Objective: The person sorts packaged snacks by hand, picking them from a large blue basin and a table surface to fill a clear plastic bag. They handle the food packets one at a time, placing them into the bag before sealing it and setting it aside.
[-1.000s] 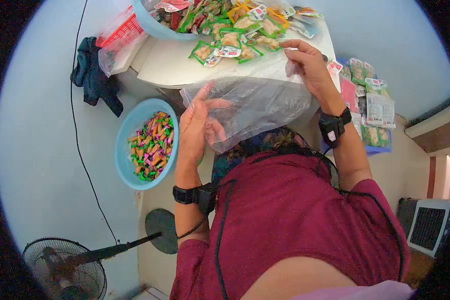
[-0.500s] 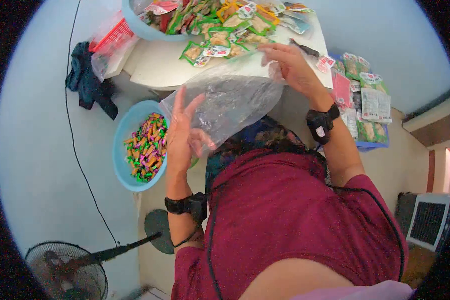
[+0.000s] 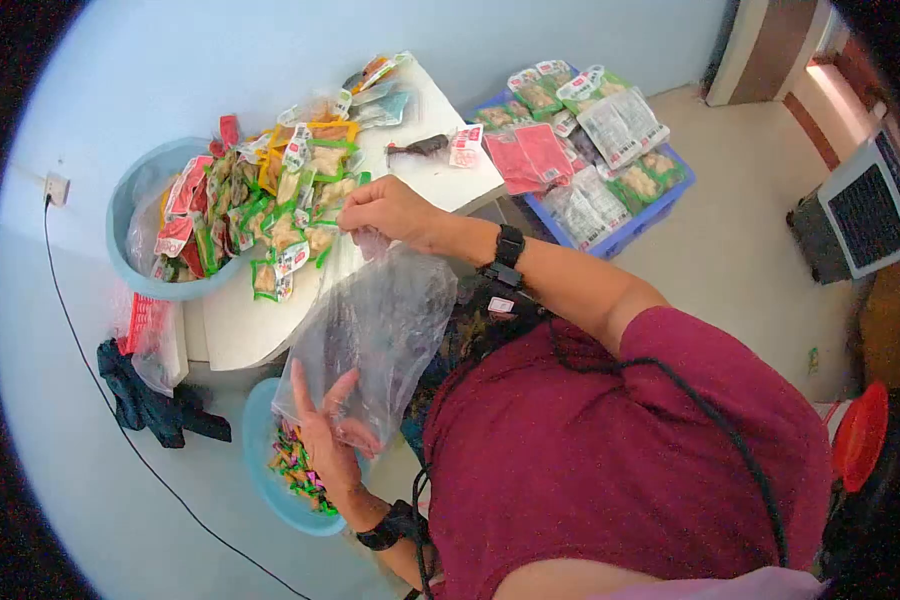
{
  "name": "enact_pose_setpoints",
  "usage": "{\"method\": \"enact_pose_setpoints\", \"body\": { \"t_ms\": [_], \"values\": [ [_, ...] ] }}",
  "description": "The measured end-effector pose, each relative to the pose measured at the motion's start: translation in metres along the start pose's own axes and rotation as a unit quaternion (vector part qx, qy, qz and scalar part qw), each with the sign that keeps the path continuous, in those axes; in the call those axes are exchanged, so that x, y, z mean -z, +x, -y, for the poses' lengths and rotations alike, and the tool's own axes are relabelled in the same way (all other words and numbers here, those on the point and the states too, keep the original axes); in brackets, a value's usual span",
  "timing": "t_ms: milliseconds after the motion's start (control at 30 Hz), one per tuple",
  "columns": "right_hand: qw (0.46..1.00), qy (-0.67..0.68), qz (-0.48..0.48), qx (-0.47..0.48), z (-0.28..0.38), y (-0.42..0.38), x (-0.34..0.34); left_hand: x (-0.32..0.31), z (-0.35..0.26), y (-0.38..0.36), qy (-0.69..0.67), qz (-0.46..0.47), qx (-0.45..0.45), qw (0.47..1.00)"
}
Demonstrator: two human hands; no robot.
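A large clear plastic bag (image 3: 390, 310) stretches between my two hands beside the table's front edge. My left hand (image 3: 330, 430) is at its lower left side, fingers spread apart against the thin film, above a blue basin of small wrapped sweets (image 3: 305, 480). My right hand (image 3: 395, 212) is closed with fingertips pinched on the bag's upper edge, right by the green-edged snack packets (image 3: 290, 235). Those packets lie heaped on the white table (image 3: 260, 335), spilling out of a blue tub (image 3: 135, 260).
A dark packet with a white-and-red label (image 3: 465, 146) lies on the table's right part. Beyond it, a blue crate (image 3: 630, 230) on the floor holds several snack packs. A red basket (image 3: 148, 320) and dark cloth (image 3: 155, 400) are at left; an air cooler (image 3: 855, 210) stands at right.
The view has swung right, bringing the blue crate further in and the fan out of view. My right hand has gone from loosely extended fingers to a closed pinch near the packets.
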State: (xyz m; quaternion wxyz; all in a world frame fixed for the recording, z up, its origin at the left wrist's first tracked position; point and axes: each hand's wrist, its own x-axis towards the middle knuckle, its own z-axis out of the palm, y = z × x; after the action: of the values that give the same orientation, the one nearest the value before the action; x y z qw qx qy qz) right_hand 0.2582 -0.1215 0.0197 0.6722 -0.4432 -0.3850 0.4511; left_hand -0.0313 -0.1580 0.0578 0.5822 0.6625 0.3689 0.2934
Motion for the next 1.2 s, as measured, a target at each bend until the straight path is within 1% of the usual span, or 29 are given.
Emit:
{"method": "enact_pose_setpoints", "body": {
  "t_ms": [67,133,167,233,267,333,367,467,567,633,733,867,933,967,1033,1100,1133,1200],
  "values": [
    [1.000,0.000,0.012,-0.017,-0.001,-0.001,0.003,0.002,0.003,0.000,0.002,-0.017,-0.016,1.000],
    [1.000,0.000,0.030,-0.007,0.000,-0.002,0.002,0.007,0.013,0.005,0.000,-0.045,-0.048,0.998],
    [0.999,-0.001,0.040,-0.002,0.001,-0.002,0.001,0.008,0.012,0.005,-0.009,-0.054,-0.049,0.997],
    [0.997,0.021,0.063,-0.038,0.006,-0.006,-0.004,0.006,0.007,0.004,-0.027,-0.078,-0.051,0.995],
    [0.995,0.032,0.074,-0.056,0.007,-0.007,-0.006,0.004,0.002,0.004,-0.018,-0.094,-0.067,0.993],
    [0.987,0.006,0.145,-0.069,-0.002,-0.002,-0.006,0.001,-0.007,0.005,-0.001,-0.127,-0.099,0.987],
    [0.981,-0.008,0.180,-0.074,-0.008,0.000,-0.005,-0.001,-0.012,0.005,0.007,-0.140,-0.100,0.985],
    [0.973,-0.004,0.230,-0.023,-0.026,0.000,-0.006,-0.002,-0.020,0.002,0.030,-0.177,-0.104,0.978],
    [0.978,0.031,0.201,-0.041,-0.028,-0.004,-0.013,0.003,-0.020,0.000,0.032,-0.201,-0.110,0.973],
    [0.983,0.021,0.182,-0.024,-0.026,-0.007,-0.015,0.003,-0.019,0.001,0.006,-0.213,-0.118,0.970],
    [0.987,-0.033,0.159,-0.017,-0.022,-0.010,-0.018,0.001,-0.024,0.000,0.069,-0.232,-0.087,0.966],
    [0.979,-0.140,0.148,0.008,-0.024,-0.003,-0.015,0.014,-0.015,-0.002,0.001,-0.186,-0.072,0.980],
    [0.978,-0.146,0.146,0.027,-0.028,-0.001,-0.014,0.019,-0.014,-0.005,-0.040,-0.159,-0.054,0.985],
    [0.977,-0.147,0.152,0.038,-0.030,-0.001,-0.016,0.021,-0.012,-0.007,-0.011,-0.122,-0.066,0.990],
    [0.986,-0.074,0.151,-0.014,-0.026,-0.007,-0.020,0.024,-0.008,-0.008,0.054,-0.065,-0.082,0.993],
    [0.986,-0.061,0.149,-0.046,-0.022,-0.010,-0.022,0.027,-0.001,-0.009,0.063,-0.062,-0.074,0.993],
    [0.987,-0.051,0.146,-0.044,-0.020,-0.011,-0.021,0.030,0.004,-0.007,0.066,-0.056,-0.070,0.994],
    [0.991,-0.042,0.121,-0.036,-0.021,-0.010,-0.022,0.036,0.017,-0.006,-0.051,-0.073,-0.079,0.993]
  ]
}}
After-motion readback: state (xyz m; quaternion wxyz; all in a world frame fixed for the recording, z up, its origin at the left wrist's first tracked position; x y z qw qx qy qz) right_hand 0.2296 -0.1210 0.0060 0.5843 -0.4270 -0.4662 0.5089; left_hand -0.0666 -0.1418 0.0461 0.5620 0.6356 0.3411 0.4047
